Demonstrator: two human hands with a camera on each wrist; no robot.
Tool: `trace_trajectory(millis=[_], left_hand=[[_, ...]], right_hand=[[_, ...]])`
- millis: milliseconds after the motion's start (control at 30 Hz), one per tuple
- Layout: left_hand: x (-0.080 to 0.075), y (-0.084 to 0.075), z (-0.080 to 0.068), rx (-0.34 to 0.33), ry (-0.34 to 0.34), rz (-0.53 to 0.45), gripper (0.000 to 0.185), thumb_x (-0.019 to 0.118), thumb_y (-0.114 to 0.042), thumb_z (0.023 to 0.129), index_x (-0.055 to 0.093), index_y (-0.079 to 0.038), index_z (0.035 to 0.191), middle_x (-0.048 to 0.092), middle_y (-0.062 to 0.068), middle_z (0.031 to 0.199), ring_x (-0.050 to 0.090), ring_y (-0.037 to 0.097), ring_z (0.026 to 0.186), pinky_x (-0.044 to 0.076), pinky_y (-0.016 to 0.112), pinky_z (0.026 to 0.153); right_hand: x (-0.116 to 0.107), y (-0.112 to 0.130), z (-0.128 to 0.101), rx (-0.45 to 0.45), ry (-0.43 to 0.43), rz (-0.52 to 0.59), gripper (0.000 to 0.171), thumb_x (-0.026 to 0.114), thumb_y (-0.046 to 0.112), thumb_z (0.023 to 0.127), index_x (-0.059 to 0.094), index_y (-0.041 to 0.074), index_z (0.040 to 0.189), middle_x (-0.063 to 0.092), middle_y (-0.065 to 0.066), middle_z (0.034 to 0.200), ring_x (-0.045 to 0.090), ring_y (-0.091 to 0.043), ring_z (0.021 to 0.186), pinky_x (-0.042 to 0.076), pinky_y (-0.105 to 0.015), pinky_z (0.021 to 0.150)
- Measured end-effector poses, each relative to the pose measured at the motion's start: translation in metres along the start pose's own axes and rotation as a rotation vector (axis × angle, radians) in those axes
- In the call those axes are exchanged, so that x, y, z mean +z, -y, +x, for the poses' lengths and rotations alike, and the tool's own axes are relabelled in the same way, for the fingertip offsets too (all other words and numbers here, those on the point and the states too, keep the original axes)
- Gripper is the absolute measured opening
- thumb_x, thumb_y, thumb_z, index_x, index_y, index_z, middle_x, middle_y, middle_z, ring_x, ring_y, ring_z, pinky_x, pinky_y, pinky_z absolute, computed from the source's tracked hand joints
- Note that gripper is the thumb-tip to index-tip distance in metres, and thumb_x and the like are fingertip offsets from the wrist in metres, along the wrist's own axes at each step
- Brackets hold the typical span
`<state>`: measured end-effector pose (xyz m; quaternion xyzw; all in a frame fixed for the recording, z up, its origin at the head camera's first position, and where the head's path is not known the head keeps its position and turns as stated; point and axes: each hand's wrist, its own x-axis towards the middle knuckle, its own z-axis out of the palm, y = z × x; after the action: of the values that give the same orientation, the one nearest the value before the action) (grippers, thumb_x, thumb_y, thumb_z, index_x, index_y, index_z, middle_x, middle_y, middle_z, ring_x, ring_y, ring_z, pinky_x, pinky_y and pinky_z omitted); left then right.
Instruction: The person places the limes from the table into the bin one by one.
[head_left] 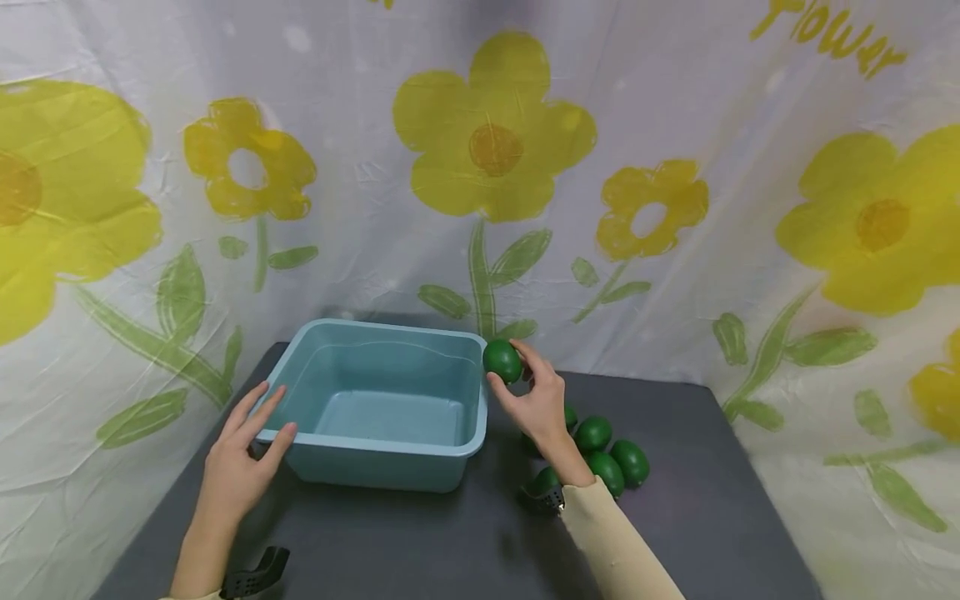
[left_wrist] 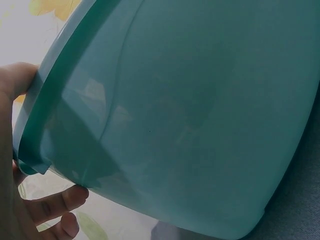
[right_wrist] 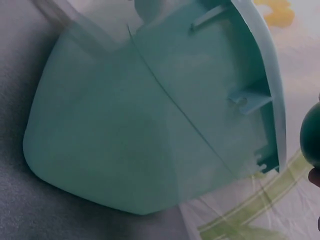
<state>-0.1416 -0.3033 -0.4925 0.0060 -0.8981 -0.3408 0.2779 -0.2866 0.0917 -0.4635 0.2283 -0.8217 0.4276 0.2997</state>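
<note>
Fingers of right hand (head_left: 538, 410) pinch green fruit (head_left: 501, 360), just beside right rim (head_left: 482, 400) of tub (head_left: 375, 472); left hand (head_left: 238, 458), fingers spread, at near left corner. Probably best: clear rim, lower gently, steady tub. Other fruits (head_left: 630, 462) part-hidden behind right forearm (head_left: 618, 537), count unclear.

A dark tabletop (head_left: 712, 508) is backed by pale cloth (head_left: 352, 108) printed with yellow flowers (head_left: 496, 150), green leaves (head_left: 522, 257) and yellow lettering (head_left: 823, 25).
</note>
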Motion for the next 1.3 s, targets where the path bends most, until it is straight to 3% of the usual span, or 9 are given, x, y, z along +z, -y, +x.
trace_trajectory(millis=[67,300,600,1000,1300], left_hand=[[-0.001,0.000,-0.002,-0.002,0.002,0.008,0.060,0.072,-0.026,0.102,0.053,-0.018,0.158,0.040,0.013,0.168,0.051,0.053,0.137,0.042,0.060,0.077],[-0.002,-0.001,0.000,-0.005,0.001,-0.016,0.061,0.073,-0.026,0.101,0.053,-0.019,0.158,0.040,0.014,0.168,0.044,0.056,0.143,0.041,0.076,0.090],[-0.003,0.000,0.000,-0.013,-0.005,-0.013,0.062,0.074,-0.026,0.100,0.053,-0.021,0.158,0.041,0.013,0.167,0.044,0.055,0.143,0.039,0.079,0.096],[0.000,0.002,0.001,-0.010,-0.003,-0.015,0.062,0.075,-0.026,0.100,0.054,-0.021,0.158,0.041,0.012,0.168,0.044,0.054,0.144,0.039,0.078,0.095],[0.000,0.001,0.001,-0.013,-0.002,-0.007,0.061,0.074,-0.027,0.100,0.054,-0.021,0.158,0.041,0.012,0.168,0.044,0.053,0.144,0.040,0.076,0.095]], right_hand=[[0.003,0.002,-0.001,0.008,0.006,0.003,0.056,0.080,0.032,0.090,0.068,0.008,0.140,0.073,-0.014,0.092,0.060,-0.034,0.072,0.047,-0.040,0.068],[0.009,0.009,0.004,0.030,0.033,0.020,0.056,0.081,0.030,0.091,0.068,0.006,0.140,0.073,-0.016,0.094,0.060,-0.033,0.072,0.046,-0.040,0.068],[0.020,0.008,0.007,0.039,0.039,0.057,0.054,0.080,0.029,0.092,0.068,0.007,0.139,0.074,-0.014,0.089,0.058,-0.028,0.066,0.045,-0.035,0.064],[0.021,0.006,0.013,0.067,0.081,0.072,0.056,0.080,0.030,0.092,0.067,0.007,0.141,0.075,-0.015,0.094,0.061,-0.038,0.070,0.044,-0.036,0.066],[0.023,0.011,0.026,0.078,0.200,0.054,0.059,0.078,0.034,0.093,0.065,0.008,0.144,0.075,-0.016,0.114,0.069,-0.031,0.091,0.053,-0.046,0.076]])
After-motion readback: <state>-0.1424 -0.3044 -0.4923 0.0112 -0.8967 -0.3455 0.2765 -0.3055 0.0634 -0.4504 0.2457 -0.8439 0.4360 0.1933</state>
